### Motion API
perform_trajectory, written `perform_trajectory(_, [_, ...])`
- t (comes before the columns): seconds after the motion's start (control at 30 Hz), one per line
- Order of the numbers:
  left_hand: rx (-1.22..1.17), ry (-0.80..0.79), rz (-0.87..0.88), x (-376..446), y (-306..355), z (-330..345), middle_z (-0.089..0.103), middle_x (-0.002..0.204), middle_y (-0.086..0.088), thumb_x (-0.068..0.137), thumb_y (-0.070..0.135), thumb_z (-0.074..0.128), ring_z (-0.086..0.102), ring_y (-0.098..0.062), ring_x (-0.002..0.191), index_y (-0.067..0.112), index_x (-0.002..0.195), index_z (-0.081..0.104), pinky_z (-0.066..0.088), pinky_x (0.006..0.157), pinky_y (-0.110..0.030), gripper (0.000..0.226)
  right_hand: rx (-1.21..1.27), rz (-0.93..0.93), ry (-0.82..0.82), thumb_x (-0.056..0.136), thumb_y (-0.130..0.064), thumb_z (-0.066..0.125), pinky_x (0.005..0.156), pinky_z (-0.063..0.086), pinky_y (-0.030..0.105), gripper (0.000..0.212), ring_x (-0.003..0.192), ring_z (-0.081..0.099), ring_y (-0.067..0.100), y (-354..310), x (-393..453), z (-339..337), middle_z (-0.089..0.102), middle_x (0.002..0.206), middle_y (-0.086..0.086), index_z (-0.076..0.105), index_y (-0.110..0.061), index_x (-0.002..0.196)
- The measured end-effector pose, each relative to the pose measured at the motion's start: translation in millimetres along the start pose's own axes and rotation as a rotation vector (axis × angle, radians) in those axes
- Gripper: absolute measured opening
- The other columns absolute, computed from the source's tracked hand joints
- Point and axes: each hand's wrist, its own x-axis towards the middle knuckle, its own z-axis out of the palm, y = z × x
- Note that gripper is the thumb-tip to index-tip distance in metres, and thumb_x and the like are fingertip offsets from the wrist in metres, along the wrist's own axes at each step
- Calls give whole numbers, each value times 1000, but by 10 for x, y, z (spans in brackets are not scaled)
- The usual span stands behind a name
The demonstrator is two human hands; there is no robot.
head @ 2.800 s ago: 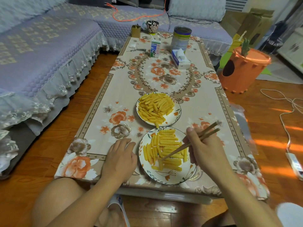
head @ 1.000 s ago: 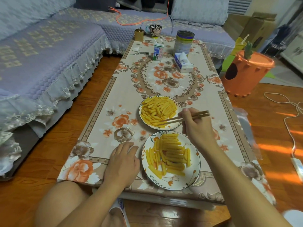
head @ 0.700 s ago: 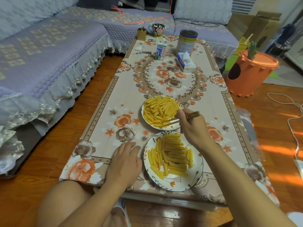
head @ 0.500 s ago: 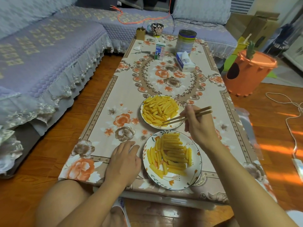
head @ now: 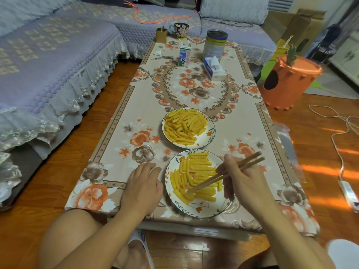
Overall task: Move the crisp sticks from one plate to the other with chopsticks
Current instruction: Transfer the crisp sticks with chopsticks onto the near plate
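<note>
Two plates of crisp sticks sit on the table: the far plate (head: 210,131) piled high, the near plate (head: 202,209) with sticks in rows. One pair of chopsticks (head: 225,174) is gripped in the right hand (head: 244,181), tips down on the near plate's crisp sticks (head: 196,175). The left hand (head: 142,188) lies flat, fingers relaxed, on the cloth just left of that plate.

Yellow crisp sticks (head: 184,126) heap both plates (head: 211,131); chopsticks (head: 225,174) angled.
</note>
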Motion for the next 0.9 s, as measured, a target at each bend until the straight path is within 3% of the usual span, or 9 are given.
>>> perform_trajectory(0.3, [4,3,10,-5,9,-3,61,130,-4,90,30,36,54,-26,124,15,122,68,51,101,-45,48,143,-56,244,110,-30,42,39,39,21,47,37,50,16,-59,429,-239,52,52,12,69,-1,83])
perform_trajectory(0.47, [3,5,15,1,-1,1,60,129,-3,90,30,37,53,-24,124,15,122,68,51,102,-44,47,-15,-184,177,110,-33,43,47,46,33,40,47,58,19,-17,790,0,59,61,18,70,-13,88])
perform_trajectory(0.57, [0,16,17,6,0,1,60,128,-3,89,29,38,53,-23,123,16,122,68,51,101,-43,47,-113,-244,127,109,-36,44,53,47,38,39,49,59,19,39,968,156,61,57,9,71,-15,91])
perform_trajectory(0.73, [7,18,18,5,-7,14,60,127,-4,89,29,37,54,-25,122,15,121,68,50,101,-44,47,-231,-275,80,109,-38,44,55,46,35,41,52,59,18,133,1160,280,61,57,5,66,-13,85])
perform_trajectory(0.9, [0,24,18,8,-9,16,61,127,-4,89,29,38,54,-25,121,15,120,69,51,100,-44,46,-179,-251,47,109,-37,45,56,47,34,42,48,62,18,136,1209,244,61,60,7,67,-11,84])
